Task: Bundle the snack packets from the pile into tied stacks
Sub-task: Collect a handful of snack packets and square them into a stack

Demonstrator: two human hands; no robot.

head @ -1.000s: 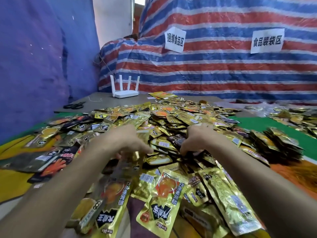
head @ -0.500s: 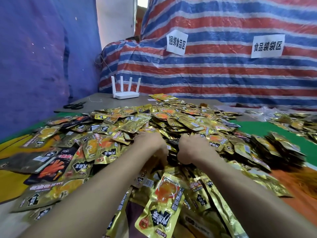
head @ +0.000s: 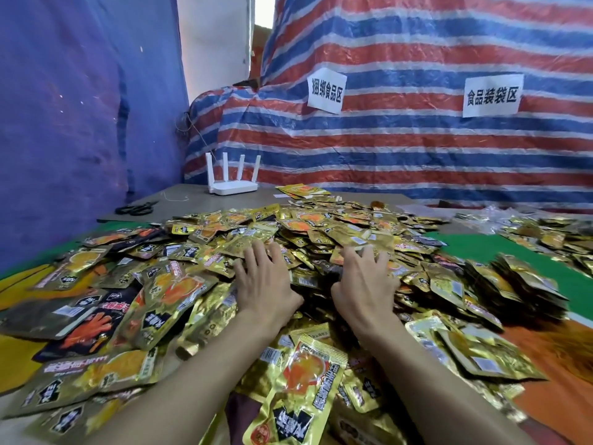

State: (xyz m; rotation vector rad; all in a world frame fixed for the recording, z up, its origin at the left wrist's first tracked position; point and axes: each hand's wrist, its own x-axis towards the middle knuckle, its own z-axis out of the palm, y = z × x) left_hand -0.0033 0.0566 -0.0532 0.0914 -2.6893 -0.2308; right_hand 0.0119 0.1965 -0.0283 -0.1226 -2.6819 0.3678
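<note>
Gold foil nearly everywhere: pile [head: 321, 232] of snack packets heaped from 6 to 12 o'clock across table [head: 192, 200]. Left hand [head: 263, 284] palm-down on pile, just toward 11 o'clock of centre, fingers straight and spread, gripping nothing. Right hand [head: 362, 284] likewise toward 1 o'clock, fingers splayed flat on foil, nothing pinched. Hands near each other, not touching, dark packets between. Side heap [head: 513, 284] of fanned packets at 3 o'clock by green mat [head: 475, 248]. White router [head: 232, 184] at 11 o'clock, black scissors [head: 136, 208] at 10. Two paper signs [head: 325, 90] on striped tarp [head: 417, 149], 12 to 1 o'clock.
</note>
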